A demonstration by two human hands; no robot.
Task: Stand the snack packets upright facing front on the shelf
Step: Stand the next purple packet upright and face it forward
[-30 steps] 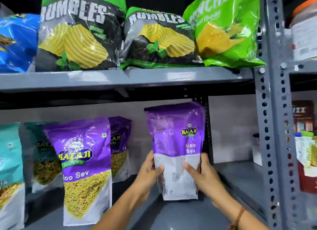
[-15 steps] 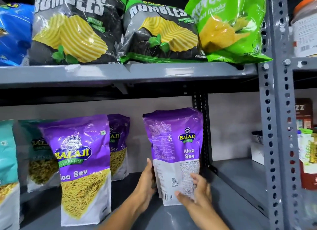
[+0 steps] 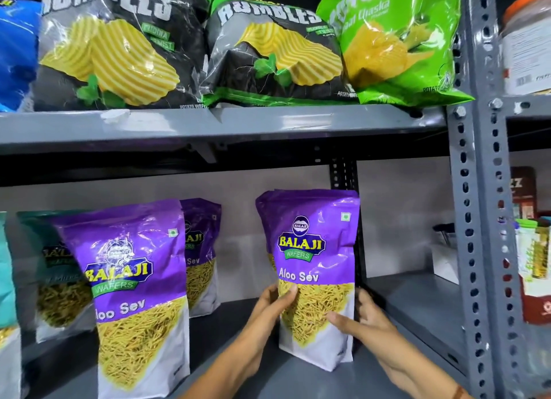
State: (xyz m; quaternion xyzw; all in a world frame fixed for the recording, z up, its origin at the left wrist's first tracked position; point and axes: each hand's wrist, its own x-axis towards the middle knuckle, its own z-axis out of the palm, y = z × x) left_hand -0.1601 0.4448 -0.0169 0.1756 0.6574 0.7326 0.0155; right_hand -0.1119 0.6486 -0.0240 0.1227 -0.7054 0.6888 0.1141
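A purple Aloo Sev packet (image 3: pixel 313 249) stands upright on the lower grey shelf (image 3: pixel 417 303), its printed front facing me. My left hand (image 3: pixel 272 307) grips its left edge, thumb across the front. My right hand (image 3: pixel 362 321) holds its right edge, fingers on the front. A second purple Aloo Sev packet (image 3: pixel 134 285) stands upright at the front left, and a third (image 3: pixel 201 249) stands behind it. Teal packets (image 3: pixel 56 279) stand further left.
The upper shelf (image 3: pixel 223 124) carries black-and-green chip bags (image 3: pixel 119 50), a bright green bag (image 3: pixel 393 47) and a blue bag (image 3: pixel 15 50). A perforated grey upright (image 3: pixel 477 249) rises on the right, with jars (image 3: pixel 527 44) and boxes on the neighbouring rack.
The held packet has been turned around: its back label faced me before, and its front faces me now. Both hands shifted their hold on its sides.
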